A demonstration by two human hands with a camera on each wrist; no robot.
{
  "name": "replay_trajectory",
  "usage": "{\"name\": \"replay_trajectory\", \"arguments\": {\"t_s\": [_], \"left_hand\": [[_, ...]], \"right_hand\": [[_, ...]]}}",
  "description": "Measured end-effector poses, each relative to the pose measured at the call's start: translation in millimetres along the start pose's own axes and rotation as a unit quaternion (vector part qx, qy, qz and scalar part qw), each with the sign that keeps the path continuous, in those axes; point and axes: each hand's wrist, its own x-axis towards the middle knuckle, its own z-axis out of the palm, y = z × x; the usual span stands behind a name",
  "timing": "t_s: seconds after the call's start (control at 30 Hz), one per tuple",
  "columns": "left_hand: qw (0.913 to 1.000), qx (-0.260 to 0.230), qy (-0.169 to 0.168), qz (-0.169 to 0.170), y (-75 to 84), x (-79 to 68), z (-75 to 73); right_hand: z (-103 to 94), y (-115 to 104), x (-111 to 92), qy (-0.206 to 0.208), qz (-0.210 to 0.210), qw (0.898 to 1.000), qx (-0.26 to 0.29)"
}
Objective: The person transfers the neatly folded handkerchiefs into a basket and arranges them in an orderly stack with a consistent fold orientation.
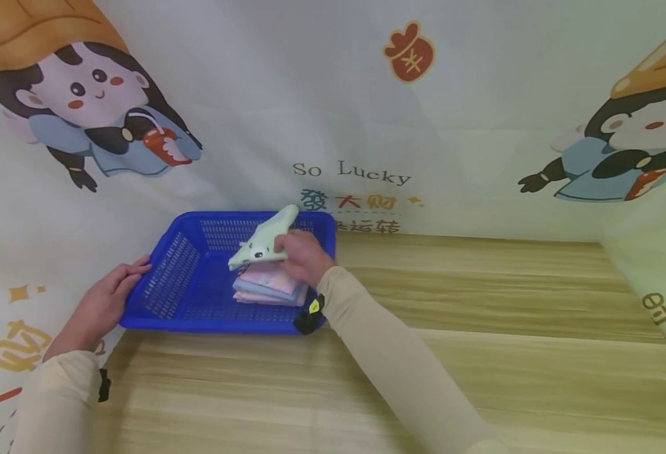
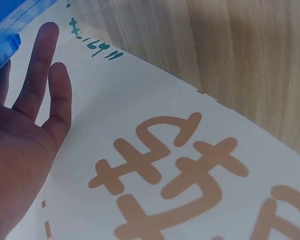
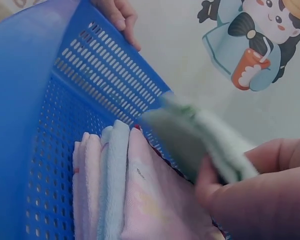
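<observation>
A blue plastic basket [image 1: 219, 326] stands on the wooden surface against the printed cloth. My left hand [image 1: 105, 301] touches the basket's left rim; in the left wrist view its visible fingers [image 2: 60, 95] are fairly straight beside the blue plastic, and its thumb is hidden. Over the basket's right half, my right hand [image 1: 306, 257] pinches a folded pale green towel [image 1: 265, 238] with a cartoon eye on it. The green towel is tilted, just above a stack of folded pink and blue towels [image 1: 267, 287] inside the basket. In the right wrist view, thumb and fingers grip the towel's edge [image 3: 225, 140].
Behind and to the left hangs white cloth [image 1: 287, 82] printed with cartoon figures and lettering. Wooden tabletop [image 1: 480, 290] extends to the right and in front of the basket. Another stretch of printed cloth [image 1: 656, 265] borders the right side.
</observation>
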Motion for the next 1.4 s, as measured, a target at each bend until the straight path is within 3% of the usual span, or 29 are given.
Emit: {"name": "replay_trajectory", "arguments": {"t_s": [0.1,0.3,0.7,0.97,1.4], "left_hand": [[1.0,0.006,0.001,-0.001,-0.4,0.1,-0.7],[0.9999,0.011,-0.001,0.002,-1.4,1.0,-0.9],[0.9998,0.009,0.006,0.014,-0.7,1.8,-2.1],[0.9991,0.02,0.011,0.035,-5.6,1.7,-0.4],[0.9985,0.028,0.018,0.044,-5.5,1.6,0.6]], "right_hand": [[-1.8,0.1,-1.5,0.005,0.028,1.0,-0.003],[-5.2,-2.5,-8.1,-0.036,0.061,0.997,0.023],[-14.4,-9.7,-17.9,-0.024,0.079,0.989,-0.124],[-15.7,-9.6,-22.4,-0.01,0.07,0.975,-0.209],[-19.7,-17.1,-35.7,-0.036,0.052,0.974,-0.219]]}}
